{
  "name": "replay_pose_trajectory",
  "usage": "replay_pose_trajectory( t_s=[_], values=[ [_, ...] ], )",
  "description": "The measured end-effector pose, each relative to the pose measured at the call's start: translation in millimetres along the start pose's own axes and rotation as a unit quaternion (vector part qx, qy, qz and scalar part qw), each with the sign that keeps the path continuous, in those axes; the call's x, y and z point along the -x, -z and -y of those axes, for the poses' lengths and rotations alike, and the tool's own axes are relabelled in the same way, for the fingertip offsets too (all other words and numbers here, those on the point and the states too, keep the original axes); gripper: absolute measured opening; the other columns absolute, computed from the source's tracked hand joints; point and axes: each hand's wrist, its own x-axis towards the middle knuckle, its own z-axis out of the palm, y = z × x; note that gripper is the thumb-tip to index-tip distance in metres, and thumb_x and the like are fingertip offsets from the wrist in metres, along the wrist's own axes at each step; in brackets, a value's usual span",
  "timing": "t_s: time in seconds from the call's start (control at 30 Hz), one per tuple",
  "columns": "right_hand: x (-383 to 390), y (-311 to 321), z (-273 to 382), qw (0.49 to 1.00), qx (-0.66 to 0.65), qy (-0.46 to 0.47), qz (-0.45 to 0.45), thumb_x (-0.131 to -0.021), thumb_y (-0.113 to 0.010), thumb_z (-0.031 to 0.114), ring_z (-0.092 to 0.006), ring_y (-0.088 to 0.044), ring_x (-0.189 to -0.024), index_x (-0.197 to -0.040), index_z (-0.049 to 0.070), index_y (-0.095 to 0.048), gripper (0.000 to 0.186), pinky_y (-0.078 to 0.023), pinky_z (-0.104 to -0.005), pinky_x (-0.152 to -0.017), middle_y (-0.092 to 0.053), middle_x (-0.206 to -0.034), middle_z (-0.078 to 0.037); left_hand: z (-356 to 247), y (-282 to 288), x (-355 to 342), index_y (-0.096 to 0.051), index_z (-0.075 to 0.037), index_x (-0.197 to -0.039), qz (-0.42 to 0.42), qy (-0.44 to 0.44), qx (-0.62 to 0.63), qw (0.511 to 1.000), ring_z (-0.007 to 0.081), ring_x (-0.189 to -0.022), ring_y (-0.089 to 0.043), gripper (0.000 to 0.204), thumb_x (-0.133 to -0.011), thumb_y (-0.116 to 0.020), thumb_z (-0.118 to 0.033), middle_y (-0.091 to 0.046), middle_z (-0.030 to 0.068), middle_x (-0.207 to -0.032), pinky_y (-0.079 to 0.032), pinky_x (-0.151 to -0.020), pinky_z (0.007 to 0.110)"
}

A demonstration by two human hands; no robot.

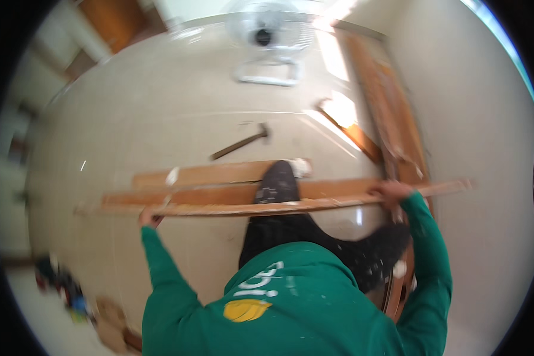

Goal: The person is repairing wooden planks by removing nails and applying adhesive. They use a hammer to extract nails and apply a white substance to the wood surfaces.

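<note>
Hands grip one long wooden strip (267, 207) held crosswise above the tiled floor (160, 107): the left hand (150, 217) closes around it near its left end, the right hand (391, 193) near its right end. Two wooden boards (219, 184) lie beneath, under a dark-trousered knee (277, 184). A hammer (241, 142) lies beyond, a fan (270, 35) farther off.

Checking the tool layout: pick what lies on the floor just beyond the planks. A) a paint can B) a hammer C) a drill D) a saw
B: a hammer lies on the floor past the planks, which both hands grip, left hand and right hand.
</note>
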Motion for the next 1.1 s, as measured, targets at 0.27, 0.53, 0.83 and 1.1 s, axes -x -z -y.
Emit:
replay_pose_trajectory(
  t_s=[0.27, 0.53, 0.83, 1.1],
  values=[
    [-26.5, 9.3, 49.2, 0.989, -0.019, -0.059, 0.133, -0.070, -0.082, 0.023, -0.0339, -0.067, -0.117, -0.141, 0.015, -0.065, 0.073, -0.052, -0.0451, -0.099, -0.072, -0.129, -0.013, -11.4, -203.5, 119.7, -0.050, 0.004, -0.146, -0.088, -0.508, -0.463, 0.720, 0.0446, -0.134, -0.053, 0.081, -0.094, -0.072, -0.054, -0.056, 0.0242, -0.145, -0.041, -0.113, 0.053],
    [-50.1, 46.0, 99.4, 0.986, 0.014, -0.056, 0.156, -0.071, -0.085, 0.028, -0.0331, -0.068, -0.115, -0.134, 0.013, -0.070, 0.067, -0.053, -0.0467, -0.097, -0.073, -0.127, -0.013, 29.5, -401.4, 314.5, -0.065, -0.005, -0.130, 0.347, -0.487, -0.588, 0.544, 0.0435, -0.105, -0.067, 0.057, -0.086, -0.082, -0.035, -0.072, 0.0214, -0.114, -0.050, -0.093, 0.052],
    [-26.2, 55.3, 114.3, 0.996, 0.012, -0.039, -0.075, -0.065, -0.094, 0.049, -0.0324, -0.065, -0.125, -0.142, 0.015, -0.065, 0.089, -0.040, -0.0576, -0.112, -0.071, -0.133, -0.011, 9.6, -420.6, 262.4, -0.073, -0.004, -0.108, 0.444, -0.420, -0.587, 0.530, 0.0361, -0.061, -0.061, 0.037, -0.086, -0.083, -0.032, -0.061, 0.0177, -0.067, -0.046, -0.060, 0.047],
    [167.7, -70.8, 34.6, 0.796, -0.344, -0.131, -0.480, -0.092, -0.079, 0.036, -0.0293, -0.063, -0.130, -0.142, 0.005, -0.061, 0.061, -0.050, -0.0415, -0.110, -0.066, -0.139, -0.019, 41.1, -378.9, 135.4, -0.072, 0.002, -0.106, 0.498, -0.265, -0.609, 0.557, 0.0176, -0.061, -0.057, 0.042, -0.087, -0.084, -0.034, -0.062, 0.0097, -0.065, -0.043, -0.058, 0.039]
  ],
)
